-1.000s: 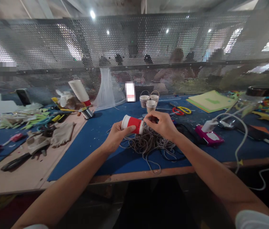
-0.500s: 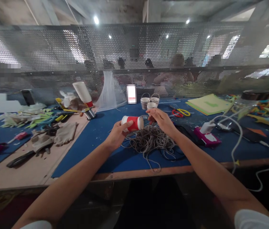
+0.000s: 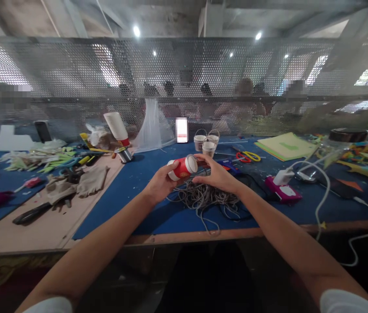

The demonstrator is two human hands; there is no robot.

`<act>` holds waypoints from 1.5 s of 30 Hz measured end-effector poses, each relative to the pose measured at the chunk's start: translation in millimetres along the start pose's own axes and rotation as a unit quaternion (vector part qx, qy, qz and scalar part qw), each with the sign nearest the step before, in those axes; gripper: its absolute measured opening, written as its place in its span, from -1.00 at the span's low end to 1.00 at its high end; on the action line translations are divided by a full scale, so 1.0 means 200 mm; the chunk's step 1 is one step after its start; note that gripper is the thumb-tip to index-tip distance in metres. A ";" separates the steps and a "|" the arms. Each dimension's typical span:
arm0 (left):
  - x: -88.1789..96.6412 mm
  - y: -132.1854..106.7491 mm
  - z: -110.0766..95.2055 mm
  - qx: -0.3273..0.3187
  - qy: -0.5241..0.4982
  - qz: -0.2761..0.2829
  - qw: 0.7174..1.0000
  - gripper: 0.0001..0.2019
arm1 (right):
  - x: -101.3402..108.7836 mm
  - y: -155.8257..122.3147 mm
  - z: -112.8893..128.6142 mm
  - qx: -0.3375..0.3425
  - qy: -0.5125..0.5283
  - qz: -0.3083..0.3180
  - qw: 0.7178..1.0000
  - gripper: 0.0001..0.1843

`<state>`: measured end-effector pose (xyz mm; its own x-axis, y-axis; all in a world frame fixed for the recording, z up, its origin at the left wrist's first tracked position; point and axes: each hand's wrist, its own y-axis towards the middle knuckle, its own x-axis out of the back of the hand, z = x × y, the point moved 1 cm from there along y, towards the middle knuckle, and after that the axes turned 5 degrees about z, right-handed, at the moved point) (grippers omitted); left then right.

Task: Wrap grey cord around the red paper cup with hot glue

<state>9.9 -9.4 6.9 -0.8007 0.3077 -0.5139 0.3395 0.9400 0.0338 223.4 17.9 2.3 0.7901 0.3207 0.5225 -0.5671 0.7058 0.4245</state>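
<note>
My left hand (image 3: 160,184) is wrapped round a red and white paper cup (image 3: 182,167), held on its side with its white base tilted up towards me. My right hand (image 3: 215,174) rests its fingers against the cup's right end and grips the grey cord there. A tangled heap of grey cord (image 3: 206,198) lies on the blue table mat (image 3: 128,195) just under both hands.
Three small white cups with wire handles (image 3: 206,143) stand behind the hands. Red and yellow scissors (image 3: 247,156), a magenta device with a white cable (image 3: 283,191), a stack of paper cups (image 3: 116,127), gloves (image 3: 89,181) and tools lie about. Perforated metal screen at the back, people beyond it.
The cup has tipped so its base faces up towards me and has risen slightly. My right hand came back down from the raised cord onto the cup's end.
</note>
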 end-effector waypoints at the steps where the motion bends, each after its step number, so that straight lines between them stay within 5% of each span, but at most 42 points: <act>1: 0.00 0.00 0.00 0.001 -0.001 0.004 1.000 -0.68 | -0.01 0.00 0.01 0.008 -0.004 -0.005 1.000 -0.09; 11: 0.00 0.00 0.02 0.015 -0.020 0.039 0.999 -0.69 | -0.06 0.00 0.02 0.018 -0.061 -0.084 0.994 -0.31; 45: 0.03 0.02 0.03 0.028 0.008 0.027 0.999 -0.73 | -0.05 -0.01 0.03 0.062 -0.087 -0.046 0.993 -0.40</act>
<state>8.6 -4.6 -0.8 -0.7881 0.3601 -0.4992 0.4089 0.9125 0.0128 215.5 8.5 0.4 0.7937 0.1381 0.5924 -0.5278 0.6406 0.5577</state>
